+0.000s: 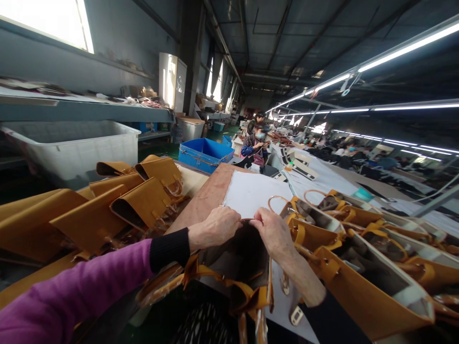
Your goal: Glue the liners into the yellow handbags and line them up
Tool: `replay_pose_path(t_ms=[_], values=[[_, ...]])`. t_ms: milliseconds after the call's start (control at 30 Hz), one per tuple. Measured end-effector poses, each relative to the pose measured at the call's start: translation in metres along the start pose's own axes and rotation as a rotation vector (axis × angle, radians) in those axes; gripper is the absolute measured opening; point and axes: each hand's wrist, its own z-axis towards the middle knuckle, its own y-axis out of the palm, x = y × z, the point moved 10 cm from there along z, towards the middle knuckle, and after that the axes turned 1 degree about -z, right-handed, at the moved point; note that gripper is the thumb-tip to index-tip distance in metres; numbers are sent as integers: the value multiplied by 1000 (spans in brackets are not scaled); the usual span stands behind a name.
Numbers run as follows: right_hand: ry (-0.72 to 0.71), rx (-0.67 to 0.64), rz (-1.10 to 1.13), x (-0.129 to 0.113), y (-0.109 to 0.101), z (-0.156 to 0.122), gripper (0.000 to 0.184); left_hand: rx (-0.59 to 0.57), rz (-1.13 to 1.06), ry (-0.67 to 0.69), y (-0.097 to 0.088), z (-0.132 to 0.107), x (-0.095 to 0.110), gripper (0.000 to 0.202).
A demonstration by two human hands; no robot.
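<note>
A mustard-yellow handbag (241, 253) stands in front of me with its mouth up, showing a dark lining. My left hand (217, 227) is closed on the bag's far top edge, fingertips curled over it. A short gap away, my right hand (274, 234) pinches the same edge from the other side. Plastic-wrapped handles and yellow straps (211, 273) hang along the near side of the bag. Near my right wrist, a metal lock plate (296, 315) lies against the white sheet. The bag's lower part is hidden by shadow and my arms.
Finished-looking yellow bags (362, 282) crowd the table on the right. Yellow flap pieces (89, 215) are piled at left. Beyond my hands lies a white sheet (256, 191) on a brown board (201, 196). A blue bin (206, 155), a white tub (82, 153) and a seated co-worker (253, 143) are farther off.
</note>
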Motion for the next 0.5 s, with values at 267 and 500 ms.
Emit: replay_pose_path(t_ms=[267, 500], values=[[-41, -104, 155, -2, 6, 1, 22, 16, 63, 35, -8, 13, 2, 25], [-19, -162, 172, 9, 9, 0, 21, 53, 101, 142, -7, 28, 9, 24]])
